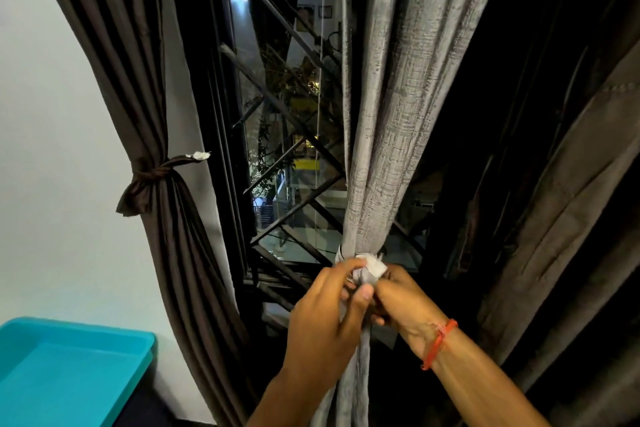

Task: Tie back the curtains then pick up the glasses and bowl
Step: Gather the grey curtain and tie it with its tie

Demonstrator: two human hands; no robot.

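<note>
The tie-back (367,269) is being pinched by curled fingers (349,269) of the left hand (322,326) and the right hand (401,298), at the gathered waist of the grey curtain (384,135). The knot is best being drawn snug and level. Three curtains are being counted, one brown curtain (138,107) already tied; no glasses or bowl are showing.

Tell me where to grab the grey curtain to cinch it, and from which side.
Grip the grey curtain at its gathered waist, where the tie bunches it narrowest. Come from the front, left hand and right hand on either side; it hangs free.
</note>
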